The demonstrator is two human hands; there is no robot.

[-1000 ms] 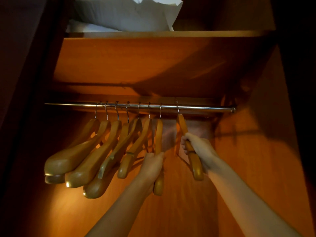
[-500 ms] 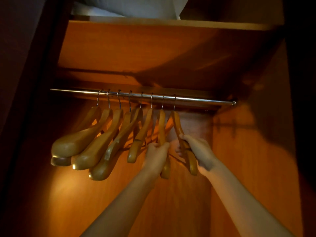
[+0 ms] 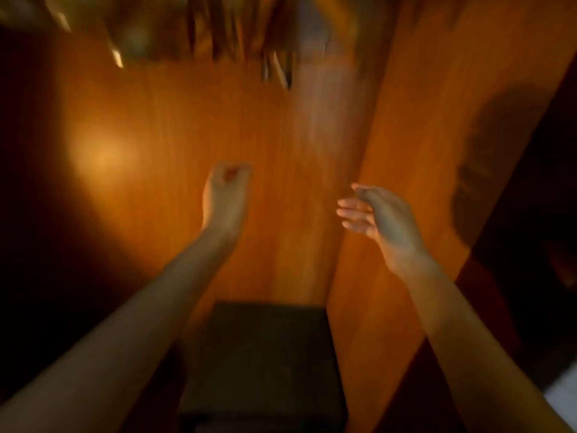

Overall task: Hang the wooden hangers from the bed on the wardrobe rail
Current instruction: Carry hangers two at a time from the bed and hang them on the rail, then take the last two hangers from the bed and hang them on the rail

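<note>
The picture is smeared by motion. The lower ends of several wooden hangers (image 3: pixel 199 29) show as blurred streaks along the top edge; the rail is out of frame. My left hand (image 3: pixel 225 195) hangs in front of the wardrobe's back panel, well below the hangers, fingers curled in and holding nothing. My right hand (image 3: pixel 379 215) is level with it to the right, fingers apart and empty, in front of the inner side panel (image 3: pixel 437 151).
A dark box-like object (image 3: pixel 265 364) sits at the wardrobe's bottom between my forearms. The orange wooden back panel (image 3: pixel 175 170) carries a bright light patch at left. Darkness lies beyond both sides; a pale patch (image 3: pixel 562 398) shows at lower right.
Both hands have let go of the hangers and dropped away from them. The view has swung sharply downward, so the rail and shelf have left the frame.
</note>
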